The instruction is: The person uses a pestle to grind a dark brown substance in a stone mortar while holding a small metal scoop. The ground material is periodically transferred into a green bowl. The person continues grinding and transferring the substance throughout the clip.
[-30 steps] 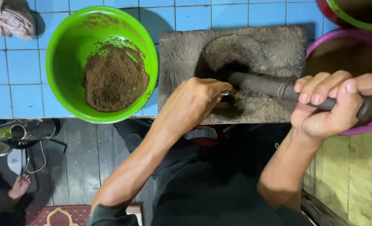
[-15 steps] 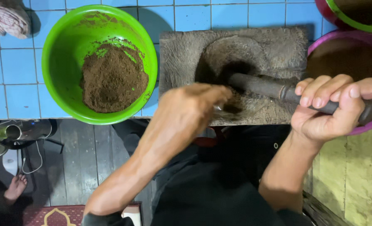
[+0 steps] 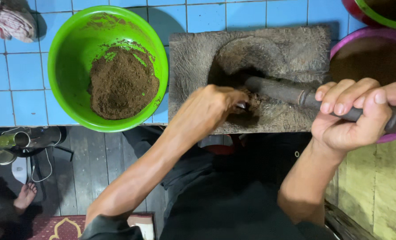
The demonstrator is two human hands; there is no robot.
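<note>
Our right hand (image 3: 356, 116) fingers wrap the dark cylindrical stone pestle (image 3: 291, 94), its axis pointing left; our left hand (image 3: 209, 111), nearer its tip, pinches brown paste in the grey stone mortar (image 3: 198, 58).

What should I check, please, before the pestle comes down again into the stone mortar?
1. Grip on the pestle: ok, the right hand is wrapped around its upper end.
2. Left hand out of the hollow: not ok, its fingers are in the hollow, right at the pestle's tip.
3. What the left hand's fingers hold: cannot tell, only a small pale glint shows there.
4. Stone mortar fully supported: cannot tell, its near edge lies at the edge of the blue tiled counter.
5. Green bowl of brown powder clear of the stroke: ok, it stands to the left of the mortar.
</note>
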